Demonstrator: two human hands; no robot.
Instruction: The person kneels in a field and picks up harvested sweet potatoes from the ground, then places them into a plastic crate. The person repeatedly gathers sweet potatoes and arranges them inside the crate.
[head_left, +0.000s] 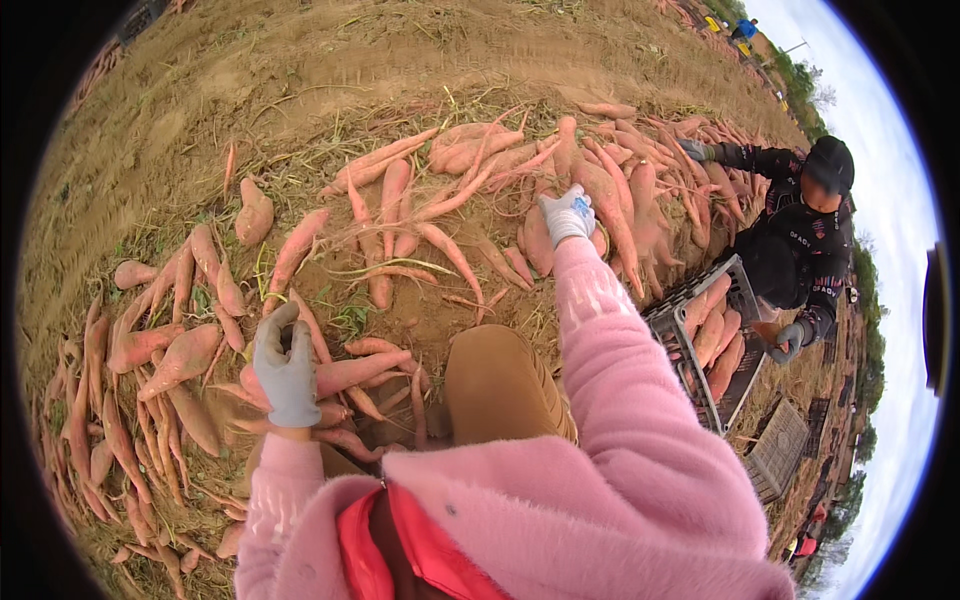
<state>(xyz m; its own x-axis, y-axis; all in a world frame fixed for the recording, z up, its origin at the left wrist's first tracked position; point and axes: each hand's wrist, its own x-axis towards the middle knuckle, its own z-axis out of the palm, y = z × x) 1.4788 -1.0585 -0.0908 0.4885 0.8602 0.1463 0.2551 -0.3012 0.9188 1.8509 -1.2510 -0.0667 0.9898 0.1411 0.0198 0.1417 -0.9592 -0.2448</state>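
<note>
My left hand (285, 367), in a grey-coated glove, hovers over sweet potatoes near my knee; its fingers are curled and apart, with nothing between them. Just beneath and beside it lies a long pink sweet potato (364, 373). My right hand (568, 214), also gloved, reaches forward into a heap of sweet potatoes. Against its fingers rests a large sweet potato (606, 196), and another thick one (538, 241) lies under the hand. The fingertips are hidden, so whether it grips anything cannot be told.
More sweet potatoes (184, 360) lie heaped at the left. At the right, a plastic crate (660, 326) holds several sweet potatoes. Beyond it, a co-worker (795, 225) holds a sweet potato (766, 331) beside the crate. Another crate (776, 450) lies on the soil. Vines (360, 311) trail among the roots.
</note>
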